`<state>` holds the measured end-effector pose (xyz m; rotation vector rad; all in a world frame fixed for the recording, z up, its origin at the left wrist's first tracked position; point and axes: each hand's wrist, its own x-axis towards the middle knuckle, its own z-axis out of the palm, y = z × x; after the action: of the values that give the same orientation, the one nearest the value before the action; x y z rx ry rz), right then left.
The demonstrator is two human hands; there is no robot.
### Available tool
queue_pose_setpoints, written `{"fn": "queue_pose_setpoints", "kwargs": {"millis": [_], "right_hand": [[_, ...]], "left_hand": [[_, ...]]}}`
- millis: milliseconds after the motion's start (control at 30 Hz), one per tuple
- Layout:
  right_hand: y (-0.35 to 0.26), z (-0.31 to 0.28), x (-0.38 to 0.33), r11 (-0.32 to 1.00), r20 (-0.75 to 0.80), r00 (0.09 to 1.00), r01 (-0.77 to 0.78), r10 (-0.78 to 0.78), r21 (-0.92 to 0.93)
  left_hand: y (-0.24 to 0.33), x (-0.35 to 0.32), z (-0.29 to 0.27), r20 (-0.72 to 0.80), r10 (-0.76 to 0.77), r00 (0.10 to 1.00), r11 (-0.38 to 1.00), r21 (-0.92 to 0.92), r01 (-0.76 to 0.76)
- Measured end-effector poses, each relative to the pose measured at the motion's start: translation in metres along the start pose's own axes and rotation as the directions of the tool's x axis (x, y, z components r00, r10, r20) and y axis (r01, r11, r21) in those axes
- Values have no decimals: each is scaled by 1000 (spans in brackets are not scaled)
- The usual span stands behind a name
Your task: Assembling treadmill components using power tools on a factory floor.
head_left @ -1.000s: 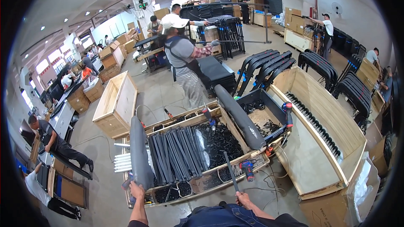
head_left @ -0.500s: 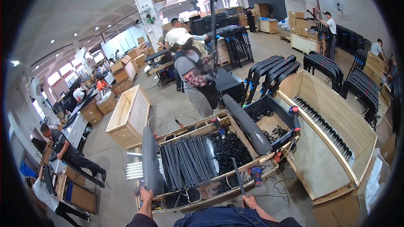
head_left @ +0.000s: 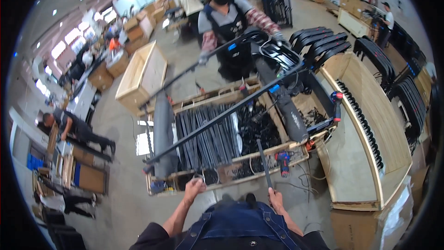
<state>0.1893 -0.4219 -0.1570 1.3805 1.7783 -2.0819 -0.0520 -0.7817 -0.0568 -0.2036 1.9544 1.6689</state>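
Observation:
My right hand (head_left: 275, 199) is closed around the lower end of a flat black bar (head_left: 264, 164), which points up and away over the front of the wooden bin. My left hand (head_left: 195, 186) is closed, fingers together, beside the small front compartments; whatever it may hold is too small to make out. Across the wooden bin (head_left: 217, 186) lies a long black metal frame (head_left: 217, 119), resting over the grey padded bar (head_left: 163, 111) at left and a second grey padded bar (head_left: 289, 115) at right. A co-worker in a white cap (head_left: 226, 28) stands opposite with gloved hands on the frame.
The bin holds black tubes (head_left: 203, 141) and small black parts. A cordless drill (head_left: 283, 163) hangs at its front right, another drill (head_left: 337, 104) by the black tray. A large wooden crate (head_left: 384, 157) stands at right, an open wooden box (head_left: 144, 76) at left.
The co-worker has turned towards me, and the black frame now lies across the padded bars. My left hand has left the left padded bar and moved right. My right hand keeps the flat bar.

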Motion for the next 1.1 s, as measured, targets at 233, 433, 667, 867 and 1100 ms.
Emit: {"fn": "queue_pose_setpoints", "kwargs": {"millis": [233, 433, 667, 867, 1100], "right_hand": [[-3, -64, -103, 855, -104, 990, 31, -99, -518], [-59, -89, -187, 680, -66, 981, 78, -184, -729], [-200, 4, -78, 501, 145, 780, 520, -609, -692], [-365, 102, 65, 62, 307, 305, 793, -902, -606], [-350, 96, 112, 262, 334, 644, 650, -688, -713]], "left_hand": [[3, -8, -14, -21, -214, 977, 873, -453, 182], [64, 31, -18, -279, -128, 952, 680, -723, -120], [76, 97, -18, -373, -233, 898, 599, -782, -170], [100, 128, -63, -426, -108, 898, 702, -672, -235], [86, 126, -65, -422, -117, 899, 771, -609, -186]]}}
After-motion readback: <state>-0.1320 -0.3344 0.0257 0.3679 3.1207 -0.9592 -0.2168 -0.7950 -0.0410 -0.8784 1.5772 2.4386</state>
